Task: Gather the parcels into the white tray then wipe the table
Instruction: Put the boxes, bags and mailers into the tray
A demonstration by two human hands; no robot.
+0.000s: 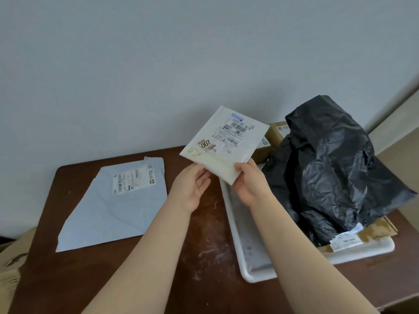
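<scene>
A small white padded parcel (223, 145) with a printed label is held in the air over the left end of the white tray (249, 252). My right hand (249, 186) pinches its near corner. My left hand (192, 189) touches its near left edge with fingers spread. A flat pale blue mailer (118, 205) lies on the brown table (136, 268) to the left. A big black plastic parcel (333, 168) fills the right part of the tray, on top of cardboard boxes (276, 130).
White dusty smears (210, 248) mark the table between the blue mailer and the tray. A cardboard box (11, 264) stands off the table's left edge. A grey wall (158, 64) runs behind the table.
</scene>
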